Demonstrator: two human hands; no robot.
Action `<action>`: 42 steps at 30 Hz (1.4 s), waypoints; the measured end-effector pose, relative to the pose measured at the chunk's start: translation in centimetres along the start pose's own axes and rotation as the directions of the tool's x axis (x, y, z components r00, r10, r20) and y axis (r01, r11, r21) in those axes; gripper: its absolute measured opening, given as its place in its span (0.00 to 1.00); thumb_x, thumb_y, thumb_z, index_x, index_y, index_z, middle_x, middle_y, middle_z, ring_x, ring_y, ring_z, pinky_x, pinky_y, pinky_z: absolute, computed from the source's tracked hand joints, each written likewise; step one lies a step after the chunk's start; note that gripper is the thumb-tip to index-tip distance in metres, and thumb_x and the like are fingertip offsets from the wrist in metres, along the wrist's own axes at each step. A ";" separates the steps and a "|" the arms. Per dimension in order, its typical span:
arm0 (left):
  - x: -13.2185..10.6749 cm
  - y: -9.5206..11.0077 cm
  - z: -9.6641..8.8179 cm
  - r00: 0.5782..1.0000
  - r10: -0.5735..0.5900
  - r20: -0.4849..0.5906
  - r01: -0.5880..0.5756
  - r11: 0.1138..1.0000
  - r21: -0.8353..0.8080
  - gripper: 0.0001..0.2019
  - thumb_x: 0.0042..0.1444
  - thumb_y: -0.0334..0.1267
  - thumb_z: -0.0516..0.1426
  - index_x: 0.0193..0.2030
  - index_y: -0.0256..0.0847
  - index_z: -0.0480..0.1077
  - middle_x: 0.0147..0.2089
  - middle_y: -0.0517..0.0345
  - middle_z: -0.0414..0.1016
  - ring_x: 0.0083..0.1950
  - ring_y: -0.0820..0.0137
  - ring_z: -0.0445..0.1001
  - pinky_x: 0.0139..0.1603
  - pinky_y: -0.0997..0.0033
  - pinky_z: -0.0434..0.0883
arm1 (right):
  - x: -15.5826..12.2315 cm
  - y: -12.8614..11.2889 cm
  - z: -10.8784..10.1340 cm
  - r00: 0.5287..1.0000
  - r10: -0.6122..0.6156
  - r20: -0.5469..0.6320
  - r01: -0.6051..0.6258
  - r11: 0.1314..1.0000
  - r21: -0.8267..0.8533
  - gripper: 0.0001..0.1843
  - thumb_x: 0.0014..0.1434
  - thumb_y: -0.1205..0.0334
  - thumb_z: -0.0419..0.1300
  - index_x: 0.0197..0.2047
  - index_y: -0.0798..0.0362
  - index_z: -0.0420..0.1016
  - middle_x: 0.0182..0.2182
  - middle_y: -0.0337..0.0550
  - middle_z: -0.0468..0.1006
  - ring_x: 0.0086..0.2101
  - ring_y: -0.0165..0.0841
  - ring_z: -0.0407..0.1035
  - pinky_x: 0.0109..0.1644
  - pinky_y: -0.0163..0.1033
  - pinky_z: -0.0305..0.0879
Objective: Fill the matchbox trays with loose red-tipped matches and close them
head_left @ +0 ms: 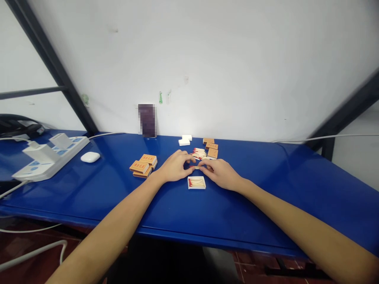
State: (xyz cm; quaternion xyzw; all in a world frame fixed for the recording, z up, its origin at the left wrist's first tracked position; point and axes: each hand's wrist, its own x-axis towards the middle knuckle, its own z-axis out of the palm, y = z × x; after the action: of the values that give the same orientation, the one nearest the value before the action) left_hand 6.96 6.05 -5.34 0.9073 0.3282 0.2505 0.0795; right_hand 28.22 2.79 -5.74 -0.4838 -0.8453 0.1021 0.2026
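My left hand [177, 165] and my right hand [223, 173] meet over the table, fingertips closed on the two ends of a few matches [197, 167]. The red heads point toward my left hand. Just below them lies an open white matchbox tray [196, 187], partly filled with red-headed matches. Beyond my fingers spreads a loose pile of matches [199, 153], partly covered by my hands. Several orange-brown matchbox sleeves [212, 153] sit to the right of this pile. Left of my left hand, several matchboxes [139, 167] are stacked.
Two white trays [184, 142] rest near the wall on the blue table [118, 193]. A dark blurred upright object [147, 120] leans there. To the left are a white rounded case [90, 157] and a power strip [41, 167] with plugged-in adapters and cables.
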 end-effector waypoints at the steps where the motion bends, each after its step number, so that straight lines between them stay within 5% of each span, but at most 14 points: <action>1: 0.0 0.1 0.0 1.000 0.022 0.000 -0.022 1.000 -0.003 0.09 0.58 0.39 0.57 0.44 0.42 0.74 0.39 0.56 0.75 0.42 0.66 0.70 0.48 0.66 0.65 | 0.0 0.0 0.0 1.000 0.000 0.000 0.000 1.000 0.003 0.11 0.66 0.59 0.53 0.43 0.50 0.76 0.21 0.35 0.69 0.23 0.28 0.61 0.32 0.34 0.51; 22: 0.3 0.7 0.2 0.999 0.038 0.029 -0.036 0.996 -0.077 0.07 0.55 0.30 0.55 0.37 0.40 0.75 0.33 0.59 0.75 0.33 0.72 0.71 0.37 0.73 0.65 | 0.2 0.3 0.3 1.000 0.017 -0.023 -0.016 1.000 0.006 0.13 0.64 0.58 0.54 0.46 0.48 0.79 0.22 0.35 0.69 0.24 0.29 0.60 0.31 0.34 0.50; 37: 0.2 0.6 0.7 0.999 0.033 0.008 -0.032 0.993 -0.115 0.06 0.55 0.30 0.55 0.36 0.40 0.74 0.34 0.59 0.75 0.34 0.72 0.71 0.38 0.73 0.66 | 0.2 -0.1 0.1 1.000 0.004 -0.002 -0.004 1.000 -0.002 0.11 0.64 0.60 0.54 0.41 0.51 0.78 0.21 0.35 0.69 0.23 0.28 0.60 0.31 0.34 0.50; 42: 0.3 0.5 0.7 0.999 0.028 0.018 -0.026 0.996 -0.087 0.07 0.59 0.34 0.56 0.40 0.41 0.75 0.40 0.58 0.79 0.40 0.69 0.73 0.46 0.69 0.66 | 0.1 -0.2 0.0 1.000 0.009 -0.007 -0.009 1.000 -0.004 0.10 0.64 0.60 0.53 0.38 0.52 0.75 0.22 0.35 0.69 0.24 0.28 0.59 0.31 0.34 0.50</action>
State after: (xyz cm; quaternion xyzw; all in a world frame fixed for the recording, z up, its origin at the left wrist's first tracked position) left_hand 7.75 5.86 -5.68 0.9098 0.3038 0.2567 0.1188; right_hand 27.97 2.80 -5.66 -0.4885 -0.8425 0.0994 0.2041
